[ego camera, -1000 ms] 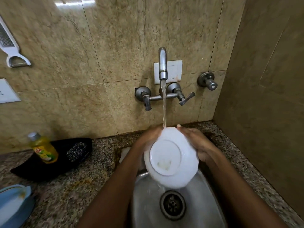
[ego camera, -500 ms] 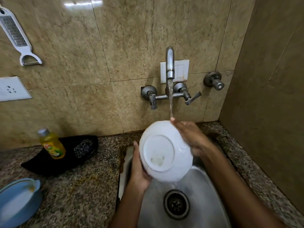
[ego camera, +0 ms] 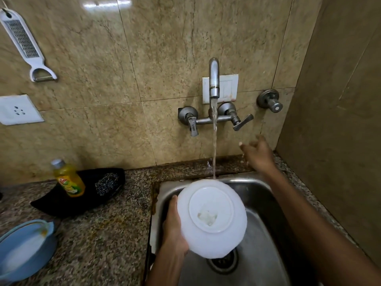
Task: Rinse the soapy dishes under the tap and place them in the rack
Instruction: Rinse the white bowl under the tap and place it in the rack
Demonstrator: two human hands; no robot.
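Observation:
A white plate (ego camera: 212,217) is held on edge over the steel sink (ego camera: 257,193), its underside facing me. My left hand (ego camera: 175,228) grips its left rim alone. Water runs from the tap (ego camera: 214,79) and strikes the plate's top edge. My right hand (ego camera: 256,153) is off the plate, raised with fingers spread below the tap's right lever handle (ego camera: 241,121); it is blurred and holds nothing. No rack is in view.
A yellow dish-soap bottle (ego camera: 69,178) leans on a black tray (ego camera: 82,195) holding a steel scrubber (ego camera: 106,183). A blue bowl (ego camera: 24,248) sits at the counter's left. A grater (ego camera: 24,44) hangs on the wall, and a side wall (ego camera: 334,120) stands close on the right.
My right hand let go of the plate and rose toward the tap's right handle. The plate, held only by my left hand, dropped lower into the sink.

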